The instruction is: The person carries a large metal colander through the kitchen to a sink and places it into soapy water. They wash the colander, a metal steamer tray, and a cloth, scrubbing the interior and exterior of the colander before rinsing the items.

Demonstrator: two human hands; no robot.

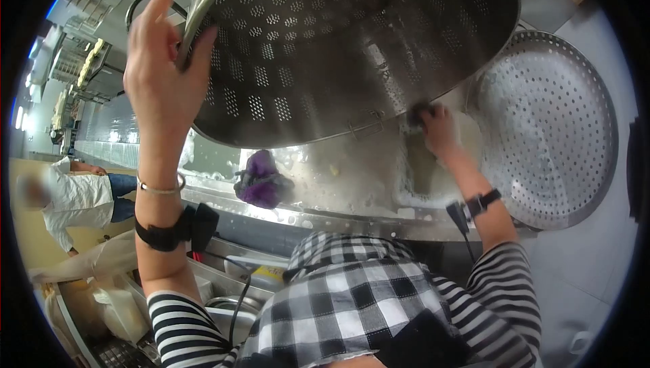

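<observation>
My left hand (162, 70) grips the rim of a large perforated steel colander (338, 36), holding it tilted up over a soapy sink (352, 178). My right hand (437, 131) presses a dark scrubbing sponge (418, 114) against the colander's lower outer edge. Both wrists carry black straps, and a thin bracelet sits on the left one. Foam covers the sink bottom below the colander.
A round perforated steel tray (548, 131) leans at the right of the sink. A purple cloth (261, 182) lies on the sink's near edge. Another person in a white shirt (74, 199) stands at the left. Steel containers (230, 287) sit below the counter.
</observation>
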